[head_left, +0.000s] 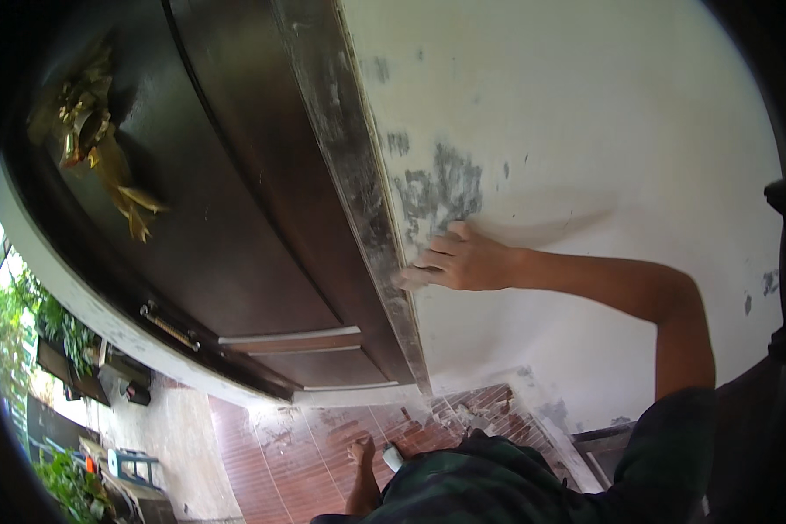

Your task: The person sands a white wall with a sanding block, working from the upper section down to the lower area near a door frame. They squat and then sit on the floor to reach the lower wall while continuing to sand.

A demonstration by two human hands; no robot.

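My right hand (442, 262) presses its fingers against the white wall (576, 131), beside the dark wooden door frame (357, 177). Its fingertips are blurred and reach the frame's edge; whether something thin lies under the palm is hidden. Just above the hand, dark grey scuffed patches (449, 180) mark the paint. Lower down, my left hand (361, 450) hangs over the tiled floor with its fingers curled, apart from the wall. Too little of it shows to tell whether it holds anything. A dark brown panelled door (236, 216) fills the left of the view.
A gold bow-like ornament (114, 157) hangs on the door, which has a metal handle (170, 325). Reddish-brown floor tiles (288, 452) carry pale dust and debris (478, 416). Beyond the porch are a small stool (134, 466) and potted plants (72, 485).
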